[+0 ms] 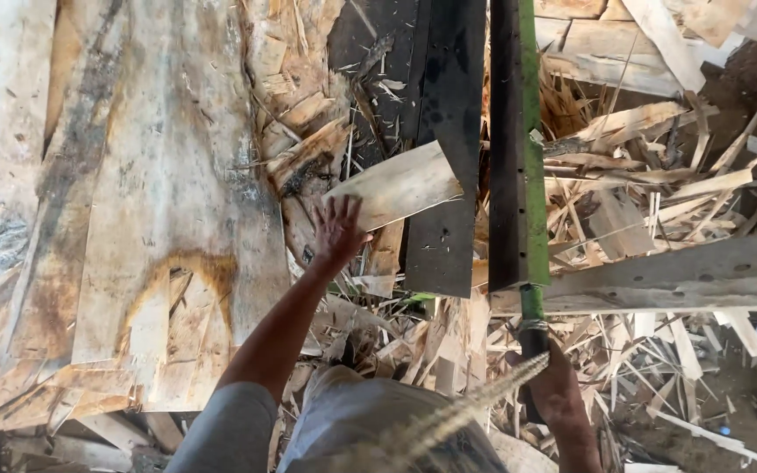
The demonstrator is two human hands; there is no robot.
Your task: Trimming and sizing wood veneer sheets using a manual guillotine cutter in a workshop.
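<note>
Left hand: the left hand (338,229) sits near the centre of the view, fingers spread apart, fingertips touching the lower edge of a pale veneer offcut (396,186). It clamps nothing.
Veneer offcut: a flat, roughly rectangular piece, tilted, lying at one o'clock from the left hand. Its right end overlaps a dark metal plate (445,158).
Right hand: the right hand (554,385) is at five o'clock from the left hand, closed around the dark lower end of a green lever handle (532,311). A frayed rope (457,412) crosses just left of it.
Lever and blade bar: the handle runs up to twelve o'clock and joins a long black bar with a green edge (519,149), standing just right of the dark plate with a narrow gap between them.
Left side: wide stained veneer sheets (159,201) lie flat from nine to eleven o'clock, their ragged right edge close to the left hand.
Right side: a grey wooden plank (685,271) crosses at three o'clock over a heap of splintered wood scraps (641,166).
Open room: the little free space lies between the sheets' edge and the dark plate, and it is littered with chips.
</note>
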